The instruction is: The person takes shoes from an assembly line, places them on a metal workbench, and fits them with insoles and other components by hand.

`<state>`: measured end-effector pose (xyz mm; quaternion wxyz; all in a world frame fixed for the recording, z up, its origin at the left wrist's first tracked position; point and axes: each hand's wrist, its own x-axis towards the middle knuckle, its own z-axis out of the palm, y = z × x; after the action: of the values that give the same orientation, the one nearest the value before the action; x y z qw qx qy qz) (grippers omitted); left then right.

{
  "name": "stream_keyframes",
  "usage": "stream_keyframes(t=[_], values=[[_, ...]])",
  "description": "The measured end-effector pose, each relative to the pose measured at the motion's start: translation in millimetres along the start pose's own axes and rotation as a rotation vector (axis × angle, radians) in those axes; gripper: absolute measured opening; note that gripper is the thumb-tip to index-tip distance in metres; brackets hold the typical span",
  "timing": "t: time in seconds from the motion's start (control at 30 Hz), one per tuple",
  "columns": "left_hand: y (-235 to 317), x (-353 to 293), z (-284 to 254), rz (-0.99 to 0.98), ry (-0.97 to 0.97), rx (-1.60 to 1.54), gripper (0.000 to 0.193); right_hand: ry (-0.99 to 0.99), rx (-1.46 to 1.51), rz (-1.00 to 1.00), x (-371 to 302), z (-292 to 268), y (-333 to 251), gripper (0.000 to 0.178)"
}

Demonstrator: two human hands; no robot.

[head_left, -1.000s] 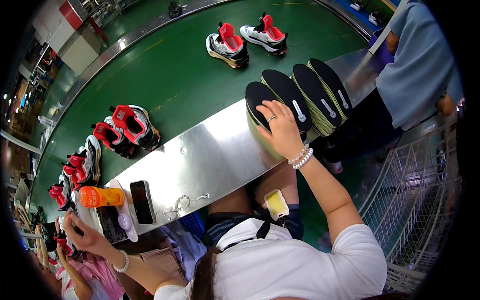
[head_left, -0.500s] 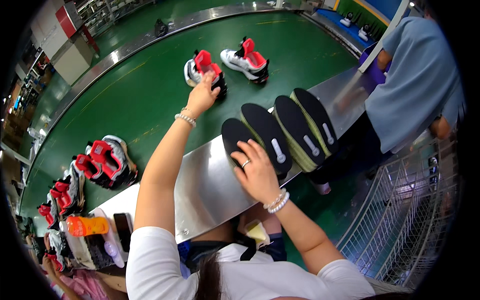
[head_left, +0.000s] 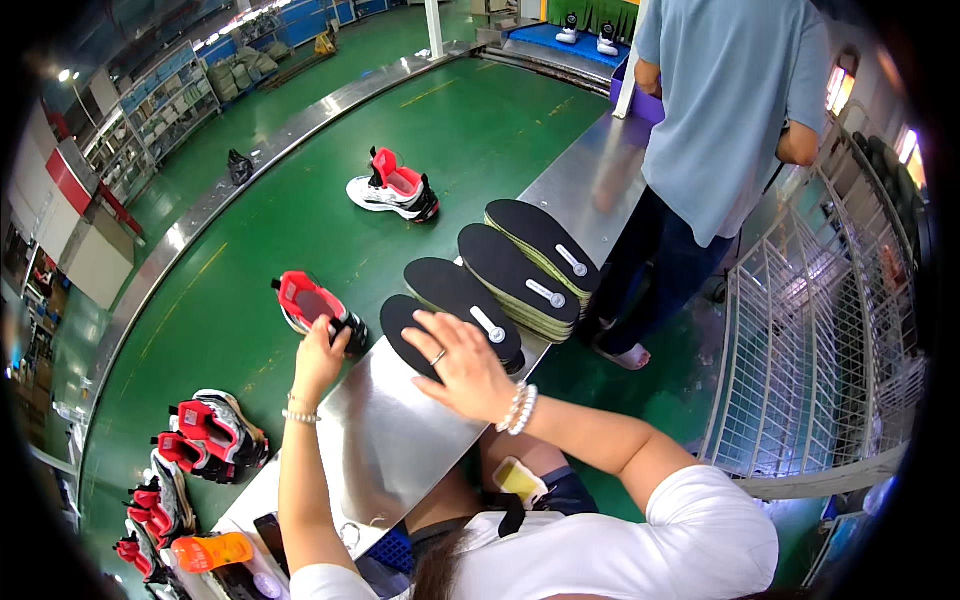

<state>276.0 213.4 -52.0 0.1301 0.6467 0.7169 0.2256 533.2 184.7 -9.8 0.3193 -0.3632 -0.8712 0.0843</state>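
My left hand (head_left: 322, 362) has its fingers closed on the heel of a white-and-black sneaker (head_left: 310, 300) with a red lining. That sneaker stands on the green belt, against the near metal ledge. My right hand (head_left: 462, 368) rests with spread fingers on a black insole (head_left: 398, 325), the leftmost of several. Beside it, more black insoles with pale printed marks lie in stacks with yellow-green sides, such as the insole stack (head_left: 515, 280), along the ledge. Farther out on the belt stands another sneaker (head_left: 395, 190) with a red lining.
Several more sneakers (head_left: 215, 430) line the belt at the left. An orange bottle (head_left: 212, 551) and a dark phone (head_left: 270, 538) lie on the ledge (head_left: 375, 440) at lower left. A co-worker in a blue shirt (head_left: 725, 110) stands at the right, near a white wire rack (head_left: 800, 350).
My left hand has taken hold of the nearer sneaker, which is now by the ledge and apart from the other one. My right hand stays on the leftmost insole. The view has turned right.
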Motion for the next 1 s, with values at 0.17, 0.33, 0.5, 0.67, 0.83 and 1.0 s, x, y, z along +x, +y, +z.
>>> stream_keyframes(t=[0.17,0.33,0.5,0.67,0.83,1.0], values=[[-11,-43,-27,0.139,0.077,-0.135,0.044,-0.42,-0.289,0.172,15,-24,-11,0.068],[-49,-32,-16,-0.092,0.606,-0.244,0.054,-0.65,-0.354,0.188,24,-15,-10,0.074],[-91,2,3,-0.001,0.565,-0.354,0.06,-0.434,-0.526,0.054,34,-28,-36,0.063],[-61,5,-9,-0.132,0.524,-0.227,0.029,-0.429,-0.437,-0.239,90,-40,-62,0.034],[-70,7,-14,-0.235,0.447,-0.152,0.025,-0.566,-0.638,-0.427,160,16,-78,0.014],[-73,7,-17,-0.23,0.336,-0.21,0.027,-0.737,-0.757,-0.543,181,71,-91,0.015]])
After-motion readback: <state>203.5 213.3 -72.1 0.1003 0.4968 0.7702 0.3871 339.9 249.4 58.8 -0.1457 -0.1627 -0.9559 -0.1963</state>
